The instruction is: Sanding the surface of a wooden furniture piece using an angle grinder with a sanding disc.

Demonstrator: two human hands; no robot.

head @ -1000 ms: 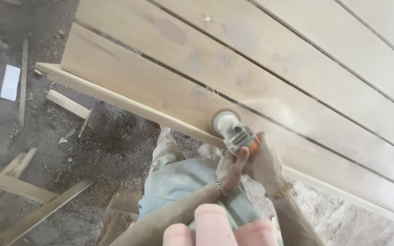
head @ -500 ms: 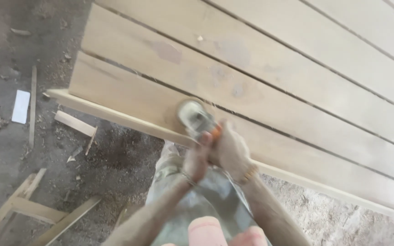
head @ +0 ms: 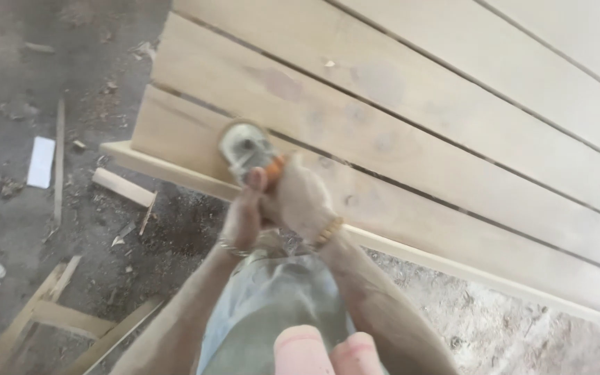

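Both hands grip one power tool: the left hand (head: 244, 212) wraps around its near side with the thumb pointing up, and the right hand (head: 305, 201) is clamped over the rear of the body, so the two fists sit pressed together. That single tool, a small angle grinder (head: 248, 149), has a round pale disc head blurred by motion, a grey housing and a touch of orange (head: 273, 167) showing just above the fingers. It rests on the nearest wooden plank (head: 411, 222), close to that plank's left end and front edge. At least four planks lie side by side, long, flat and pale tan, with thin dark gaps between them and a few faint darker smudges on the smooth faces. One thin bracelet (head: 229, 246) circles the left wrist and one beaded band (head: 328, 232) the right. Below the arms are dusty grey-blue trousers (head: 272, 305). The ground (head: 15, 83) is dark, rough dirt strewn with chips; on it lie one short wooden offcut (head: 123, 187), one flat white scrap (head: 40, 162), one thin stick (head: 58, 163) and a rough timber frame (head: 50, 316) of three or so battens
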